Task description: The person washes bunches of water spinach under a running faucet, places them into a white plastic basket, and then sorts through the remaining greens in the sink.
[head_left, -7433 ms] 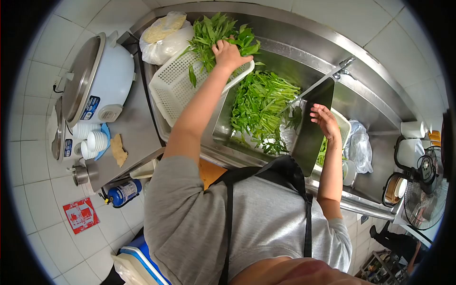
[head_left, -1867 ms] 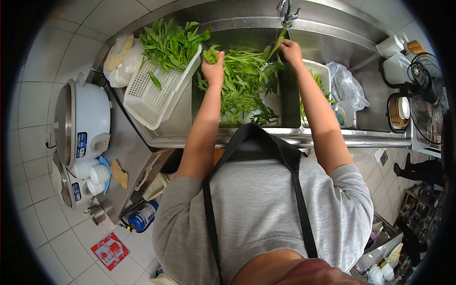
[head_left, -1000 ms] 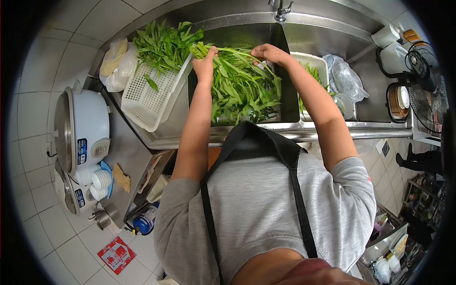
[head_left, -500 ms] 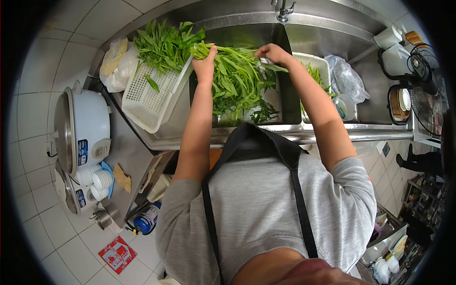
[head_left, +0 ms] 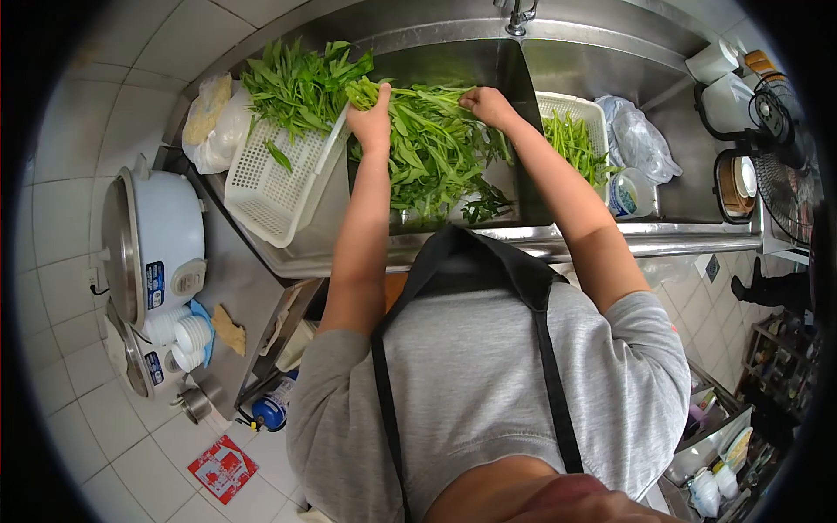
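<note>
My left hand (head_left: 370, 122) is closed round the stem ends of a bunch of leafy greens (head_left: 427, 152) at the sink's left basin (head_left: 479, 70). At the bunch's right side, my right hand (head_left: 490, 106) pinches a stem with its fingers. Leaves hang from the bunch down into the basin. More leafy greens (head_left: 301, 87) lie across the top of a white perforated basket (head_left: 270, 183) left of my left hand. A second white basket (head_left: 597, 131) with green stems (head_left: 571, 144) stands in the right basin.
A faucet (head_left: 519, 17) rises behind the basins. Plastic bags (head_left: 641, 139) and a clear tub (head_left: 632, 192) sit at the right. At the left are a bag (head_left: 214, 122) and a large cooker (head_left: 166, 244). A fan (head_left: 776, 131) stands far right; a person's dark-clothed leg (head_left: 772, 292) shows below it.
My right hand has moved left and slightly down, nearer to my left hand. The stems in the right basket are less covered by my arm. The view has shifted slightly.
</note>
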Action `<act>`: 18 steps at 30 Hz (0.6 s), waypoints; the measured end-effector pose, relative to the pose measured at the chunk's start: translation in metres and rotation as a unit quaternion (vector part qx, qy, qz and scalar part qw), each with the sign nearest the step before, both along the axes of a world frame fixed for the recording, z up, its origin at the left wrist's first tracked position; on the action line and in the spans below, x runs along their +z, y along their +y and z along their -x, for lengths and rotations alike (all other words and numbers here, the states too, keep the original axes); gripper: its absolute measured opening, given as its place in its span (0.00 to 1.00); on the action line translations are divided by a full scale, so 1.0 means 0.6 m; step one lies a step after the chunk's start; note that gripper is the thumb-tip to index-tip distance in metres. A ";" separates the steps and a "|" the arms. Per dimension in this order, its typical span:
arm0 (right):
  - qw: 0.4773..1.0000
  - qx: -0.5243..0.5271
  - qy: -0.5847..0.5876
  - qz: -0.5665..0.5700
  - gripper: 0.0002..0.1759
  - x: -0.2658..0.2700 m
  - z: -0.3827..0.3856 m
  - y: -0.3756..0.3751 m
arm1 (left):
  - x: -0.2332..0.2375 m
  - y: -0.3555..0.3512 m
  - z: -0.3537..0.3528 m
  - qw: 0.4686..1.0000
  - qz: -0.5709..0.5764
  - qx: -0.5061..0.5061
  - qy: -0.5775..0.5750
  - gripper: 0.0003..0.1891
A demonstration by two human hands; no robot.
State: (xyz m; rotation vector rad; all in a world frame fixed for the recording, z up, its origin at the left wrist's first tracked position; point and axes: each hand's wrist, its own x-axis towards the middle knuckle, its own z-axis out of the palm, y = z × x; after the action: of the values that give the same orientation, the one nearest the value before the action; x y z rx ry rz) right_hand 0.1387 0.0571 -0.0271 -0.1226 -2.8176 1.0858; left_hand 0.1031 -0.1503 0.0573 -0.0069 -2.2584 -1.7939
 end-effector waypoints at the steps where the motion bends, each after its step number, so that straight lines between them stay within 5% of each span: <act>1: 0.999 0.022 -0.024 0.027 0.11 0.008 -0.001 -0.004 | -0.013 -0.001 0.006 1.000 0.009 -0.002 0.003 0.17; 7: 0.993 0.058 -0.051 0.090 0.14 -0.006 0.005 0.000 | -0.012 -0.006 -0.001 0.999 -0.033 -0.012 -0.028 0.13; 13: 0.951 -0.083 -0.049 0.295 0.12 0.001 -0.004 0.009 | -0.011 -0.015 -0.026 0.995 -0.015 -0.098 0.004 0.09; 15: 0.836 -0.145 -0.075 0.524 0.11 -0.002 -0.001 0.003 | -0.013 -0.010 -0.032 0.993 -0.039 -0.109 0.015 0.09; 16: 0.836 -0.145 -0.074 0.524 0.11 -0.006 0.002 0.000 | -0.017 -0.008 -0.033 0.993 -0.040 -0.109 0.015 0.09; 18: 0.684 -0.194 -0.125 0.692 0.08 -0.009 0.008 -0.004 | -0.024 -0.002 -0.035 0.991 -0.072 -0.114 0.009 0.09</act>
State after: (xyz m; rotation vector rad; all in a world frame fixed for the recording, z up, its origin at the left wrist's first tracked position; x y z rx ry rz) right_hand 0.1337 0.0546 -0.0324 -0.9440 -1.2456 2.8026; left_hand 0.1243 -0.1515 0.0428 -0.2631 -2.1864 -2.0584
